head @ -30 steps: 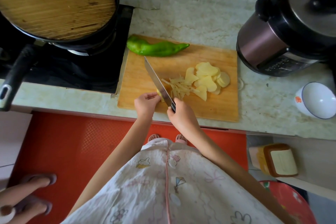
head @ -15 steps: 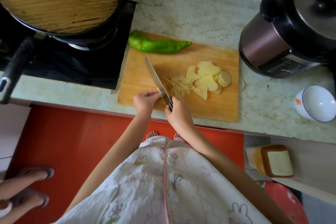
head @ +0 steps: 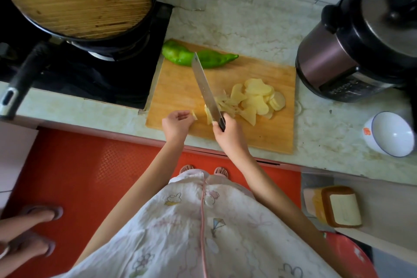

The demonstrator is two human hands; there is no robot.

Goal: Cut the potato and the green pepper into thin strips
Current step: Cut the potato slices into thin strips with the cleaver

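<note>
A wooden cutting board (head: pixel 176 88) lies on the counter. A whole green pepper (head: pixel 180 55) rests at its far left corner. Round potato slices (head: pixel 259 95) are piled at the right of the board, with cut strips (head: pixel 225 104) beside them. My right hand (head: pixel 228 133) grips the handle of a long knife (head: pixel 203 83), whose blade lies against the strips and points away toward the pepper. My left hand (head: pixel 178 123) sits at the board's near edge, left of the knife, pinching a small potato piece (head: pixel 194 116) at its fingertips.
A black pan with a wooden lid (head: pixel 79 0) stands on the stove at the left, handle toward me. A pressure cooker (head: pixel 361 45) stands at the right, a white bowl (head: pixel 392 134) near it. Another person's feet (head: pixel 33 232) are on the red mat at lower left.
My left hand has drawn back to the left, away from the blade, with a small potato piece. The knife has swung so its tip reaches in front of the pepper.
</note>
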